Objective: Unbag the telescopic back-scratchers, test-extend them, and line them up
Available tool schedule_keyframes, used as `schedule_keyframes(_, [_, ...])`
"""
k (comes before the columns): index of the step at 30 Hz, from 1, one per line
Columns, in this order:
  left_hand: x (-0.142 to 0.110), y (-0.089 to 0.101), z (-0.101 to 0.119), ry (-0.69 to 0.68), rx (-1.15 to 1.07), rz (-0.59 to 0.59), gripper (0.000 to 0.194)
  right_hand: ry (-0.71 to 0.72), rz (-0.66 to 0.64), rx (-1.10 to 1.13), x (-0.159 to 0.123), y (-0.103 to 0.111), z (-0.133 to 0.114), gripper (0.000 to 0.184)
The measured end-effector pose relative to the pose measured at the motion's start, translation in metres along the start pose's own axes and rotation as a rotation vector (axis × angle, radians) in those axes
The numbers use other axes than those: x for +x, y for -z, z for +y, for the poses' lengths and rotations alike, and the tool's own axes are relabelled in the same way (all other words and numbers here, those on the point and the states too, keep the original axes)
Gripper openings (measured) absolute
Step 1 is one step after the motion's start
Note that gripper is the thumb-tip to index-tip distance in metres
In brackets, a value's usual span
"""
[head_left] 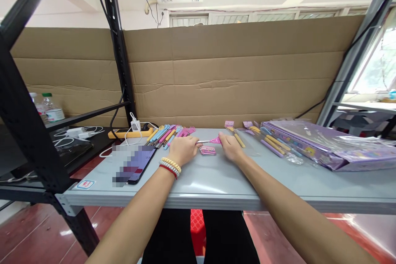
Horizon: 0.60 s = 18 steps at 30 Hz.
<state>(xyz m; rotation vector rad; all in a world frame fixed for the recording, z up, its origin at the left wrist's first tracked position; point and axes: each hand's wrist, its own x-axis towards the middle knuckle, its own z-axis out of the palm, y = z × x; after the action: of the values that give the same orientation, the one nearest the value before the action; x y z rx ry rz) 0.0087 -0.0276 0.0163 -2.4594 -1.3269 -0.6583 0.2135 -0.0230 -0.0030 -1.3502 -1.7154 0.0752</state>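
Note:
My left hand (183,150) is closed on one end of a pink stick with a thin metal shaft, which looks like a back scratcher (214,140). At its wide pink end, my right hand (229,147) grips it with the fingers closed. Just below the shaft lies a small stack of pink printed cards (208,150). Beyond my left hand, several similar sticks (167,135) in yellow, blue, pink and purple lie side by side, claw-like ends pointing away. Right of my right hand rests a yellow one (237,137) in a clear bag with a pink card top.
More bagged sticks (274,142) lie beside a purple printed box (334,142) with clear plastic on it. A phone (142,166) and a yellow power strip (131,133) with white cables sit at left. A cardboard wall (232,74) closes the back; a black metal post (119,45) rises at left.

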Motion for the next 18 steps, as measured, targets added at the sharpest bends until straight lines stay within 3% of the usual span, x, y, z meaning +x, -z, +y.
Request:
schedule_keyframes(11, [-0.0021, -0.0019, -0.0007, -0.005, 0.009, 0.007, 0.034, 0.071, 0.017, 0.020, -0.0031, -0.0012, -0.0035, 0.051])
schedule_keyframes(18, [-0.0018, 0.0017, -0.0001, 0.000, -0.096, 0.016, 0.030, 0.050, -0.013, 0.074, -0.0008, -0.0008, -0.0033, 0.049])
